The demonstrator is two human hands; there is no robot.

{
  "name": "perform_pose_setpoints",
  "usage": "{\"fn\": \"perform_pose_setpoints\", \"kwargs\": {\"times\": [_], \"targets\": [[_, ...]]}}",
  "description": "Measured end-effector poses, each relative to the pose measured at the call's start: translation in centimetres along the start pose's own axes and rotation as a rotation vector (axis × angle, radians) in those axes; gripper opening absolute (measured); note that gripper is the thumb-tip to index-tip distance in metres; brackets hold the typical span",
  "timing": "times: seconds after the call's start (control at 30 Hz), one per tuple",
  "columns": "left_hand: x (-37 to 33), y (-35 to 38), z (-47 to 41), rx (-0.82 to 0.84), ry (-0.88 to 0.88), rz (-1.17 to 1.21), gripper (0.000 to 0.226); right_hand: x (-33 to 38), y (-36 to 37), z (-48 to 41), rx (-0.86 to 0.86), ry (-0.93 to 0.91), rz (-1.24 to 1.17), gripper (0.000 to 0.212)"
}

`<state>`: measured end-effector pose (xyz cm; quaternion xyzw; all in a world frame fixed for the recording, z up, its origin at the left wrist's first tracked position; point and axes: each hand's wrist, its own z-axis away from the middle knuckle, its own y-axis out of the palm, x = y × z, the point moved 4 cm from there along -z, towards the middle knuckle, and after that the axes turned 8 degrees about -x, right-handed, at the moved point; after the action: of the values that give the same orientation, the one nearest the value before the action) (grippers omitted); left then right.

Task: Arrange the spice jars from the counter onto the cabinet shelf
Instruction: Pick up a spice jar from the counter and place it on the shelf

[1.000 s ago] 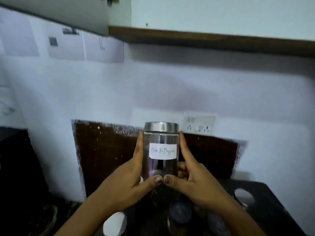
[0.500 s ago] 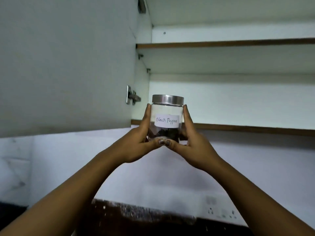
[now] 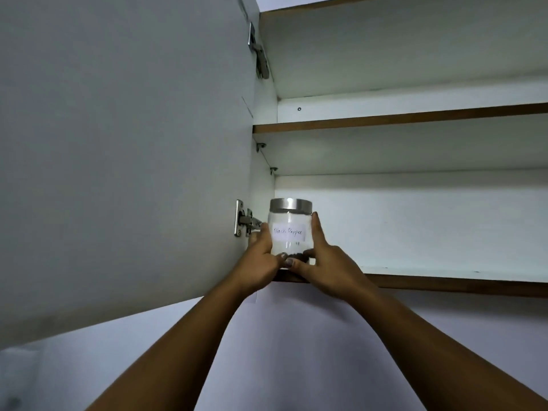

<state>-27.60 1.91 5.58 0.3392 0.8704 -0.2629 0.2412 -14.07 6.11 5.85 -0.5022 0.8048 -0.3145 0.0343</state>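
- The jar is at the left end of the lowest shelf, upright, close to the front edge and just beside the cabinet's side wall.
- The left hand and right hand clasp it from either side. Fingers run up the glass and both thumbs meet low on its front. Neither hand is slack.
- The thumbs hide the base, so I cannot tell whether it rests on the shelf.
- Step in hand: setting this jar down, which I judge to be nearly done.
- The next move calls for lowering it flat, perhaps sliding it back from the lip, then loosening both hands without tipping it.
- The jar is a clear glass cylinder, smooth and likely slippery, with dark grains at the bottom.
- Its lid is brushed metal, round and flat.
- A white paper label carries handwriting that appears to read "Black Pepper".
- The shelf is a smooth white board with a brown wooden edge; a second board sits above.
- The open door is plain matt grey, with a metal hinge just left of the jar.
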Motion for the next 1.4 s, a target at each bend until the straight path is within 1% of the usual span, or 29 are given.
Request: {"fn": "perform_pose_setpoints", "kwargs": {"times": [0.07, 0.13, 0.27, 0.33, 0.43, 0.5, 0.57, 0.63, 0.7, 0.8, 0.9, 1.0, 1.1, 1.13, 1.27, 1.3, 1.4], "targets": [[1.1, 0.0, -0.6, -0.036, -0.047, 0.019, 0.069, -0.4, 1.1, -0.7, 0.048, -0.012, 0.188, 0.100], [1.5, 0.3, -0.9, -0.027, -0.059, -0.007, 0.067, -0.7, 1.9, -1.4, 0.073, -0.002, 0.261, 0.096], [1.9, 1.0, -2.0, -0.046, -0.086, -0.118, 0.082, -1.4, 2.6, -2.1, 0.089, 0.054, 0.355, 0.079], [2.0, 1.2, -2.5, -0.057, -0.113, -0.162, 0.088, -1.4, 3.0, -2.3, 0.115, 0.075, 0.434, 0.079], [2.4, 1.2, -3.2, -0.084, -0.150, -0.222, 0.092, -1.4, 3.3, -2.5, 0.137, 0.083, 0.470, 0.076], [2.5, 1.2, -3.5, -0.099, -0.162, -0.258, 0.089, -1.4, 3.3, -2.5, 0.152, 0.083, 0.474, 0.070], [2.7, 1.4, -3.5, -0.094, -0.181, -0.254, 0.088, -1.6, 3.5, -2.3, 0.163, 0.098, 0.472, 0.067], [2.9, 1.5, -3.3, -0.094, -0.179, -0.237, 0.093, -1.6, 3.7, -2.4, 0.159, 0.108, 0.463, 0.067], [2.9, 1.5, -3.1, -0.146, -0.140, -0.216, 0.096, -1.6, 3.8, -2.6, 0.153, 0.122, 0.461, 0.071], [1.9, 1.8, -1.9, -0.229, -0.034, -0.279, 0.081, -1.7, 3.5, -2.7, 0.086, 0.153, 0.444, 0.079], [1.1, 2.4, -0.3, -0.221, 0.075, -0.448, 0.084, -1.3, 3.3, -2.3, -0.008, 0.148, 0.441, 0.085], [1.0, 2.8, 1.4, -0.164, 0.141, -0.619, 0.094, -0.4, 2.9, -1.2, -0.093, 0.124, 0.383, 0.089], [0.0, 2.4, 3.3, -0.156, 0.263, -0.757, 0.098, 0.8, 2.7, 0.8, -0.183, 0.066, 0.369, 0.086], [-0.4, 2.2, 4.2, -0.146, 0.296, -0.783, 0.099, 1.3, 2.7, 1.8, -0.190, 0.048, 0.369, 0.085], [-0.3, 2.1, 8.0, -0.064, 0.492, -0.890, 0.096, 2.4, 3.4, 5.9, -0.110, -0.003, 0.326, 0.091], [0.3, 2.1, 9.2, -0.042, 0.498, -0.894, 0.094, 2.5, 4.0, 7.2, -0.072, -0.012, 0.326, 0.092], [3.5, 2.7, 13.5, 0.057, 0.390, -0.875, 0.093, 2.1, 6.4, 11.9, 0.048, 0.002, 0.329, 0.089]]}}
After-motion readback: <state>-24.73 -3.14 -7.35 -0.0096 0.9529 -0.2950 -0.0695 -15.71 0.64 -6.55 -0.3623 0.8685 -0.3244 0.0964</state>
